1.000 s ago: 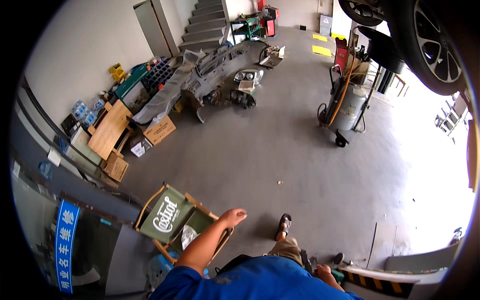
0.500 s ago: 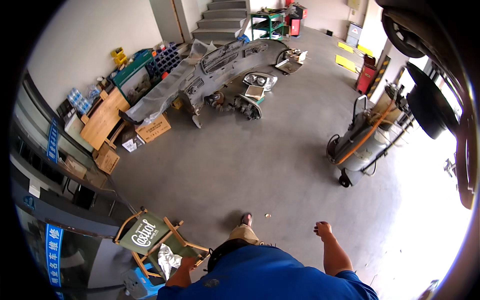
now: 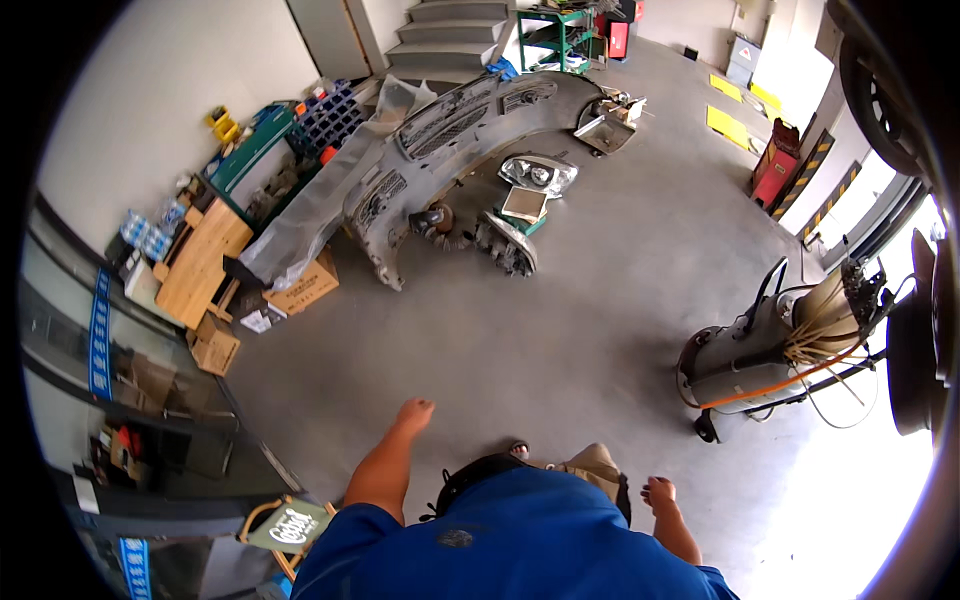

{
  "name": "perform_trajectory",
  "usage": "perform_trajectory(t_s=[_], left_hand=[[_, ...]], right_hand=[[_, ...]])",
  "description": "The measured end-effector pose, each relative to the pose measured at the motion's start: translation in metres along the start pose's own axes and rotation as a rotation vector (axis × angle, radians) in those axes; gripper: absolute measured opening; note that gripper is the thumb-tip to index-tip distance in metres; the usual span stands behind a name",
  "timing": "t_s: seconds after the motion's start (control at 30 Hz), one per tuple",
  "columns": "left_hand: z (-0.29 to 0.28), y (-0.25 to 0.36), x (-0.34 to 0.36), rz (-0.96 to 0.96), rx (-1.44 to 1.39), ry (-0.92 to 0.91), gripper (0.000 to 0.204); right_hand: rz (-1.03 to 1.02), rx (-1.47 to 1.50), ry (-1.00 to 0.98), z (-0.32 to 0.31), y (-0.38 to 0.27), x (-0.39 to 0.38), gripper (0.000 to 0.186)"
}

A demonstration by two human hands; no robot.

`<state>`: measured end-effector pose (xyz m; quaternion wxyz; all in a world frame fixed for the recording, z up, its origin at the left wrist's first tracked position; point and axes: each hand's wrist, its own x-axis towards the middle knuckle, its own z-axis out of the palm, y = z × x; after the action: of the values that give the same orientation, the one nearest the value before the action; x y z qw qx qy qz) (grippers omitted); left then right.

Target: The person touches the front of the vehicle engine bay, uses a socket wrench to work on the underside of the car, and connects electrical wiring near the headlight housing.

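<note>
My left hand (image 3: 415,413) swings out in front of my body over the grey floor, its fingers curled in and nothing visible in them. On the other side, my right hand (image 3: 659,490) hangs low beside my hip. Its fingers are loosely bent and a little apart, and I see nothing in that hand either. Neither hand touches anything. Below and behind my left arm stands a green folding chair (image 3: 291,526) with a wooden frame, partly cut off by my shoulder.
Ahead lie a grey car bumper (image 3: 440,150), a headlight (image 3: 540,175) and other removed parts. A wheeled metal tank with hoses (image 3: 750,360) stands at right. Along the left wall are a wooden board (image 3: 205,262) and cardboard boxes (image 3: 214,345). Stairs (image 3: 447,35) rise at the back.
I have stepped forward, so the bumper and tank appear nearer and the chair has slipped back. My left hand has swung forward from beside the chair; my right hand has dropped back.
</note>
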<state>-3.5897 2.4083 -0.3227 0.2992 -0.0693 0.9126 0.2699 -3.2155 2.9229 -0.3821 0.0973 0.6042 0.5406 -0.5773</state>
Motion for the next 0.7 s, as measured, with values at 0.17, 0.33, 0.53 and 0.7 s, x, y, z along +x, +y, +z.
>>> perform_trajectory(t_s=[0.17, 0.33, 0.53, 0.7], left_hand=[[-0.024, 0.228, 0.097, 0.250, -0.416, -0.023, 0.026], [0.032, 0.324, 0.160, 0.254, -0.339, -0.106, 0.030], [0.052, 0.306, 0.170, -0.221, -0.585, -0.023, 0.027], [0.064, 0.283, 0.192, -0.685, -0.711, 0.043, 0.014]], right_hand=[[0.182, 0.006, 0.065, -0.009, -0.071, 0.074, 0.023], [-0.188, -0.338, -0.214, -0.042, -0.156, 0.182, 0.016], [-0.106, -0.163, -0.241, -0.023, -0.405, 0.278, 0.015], [-0.212, -0.180, -0.170, -0.004, -0.609, 0.376, 0.018]])
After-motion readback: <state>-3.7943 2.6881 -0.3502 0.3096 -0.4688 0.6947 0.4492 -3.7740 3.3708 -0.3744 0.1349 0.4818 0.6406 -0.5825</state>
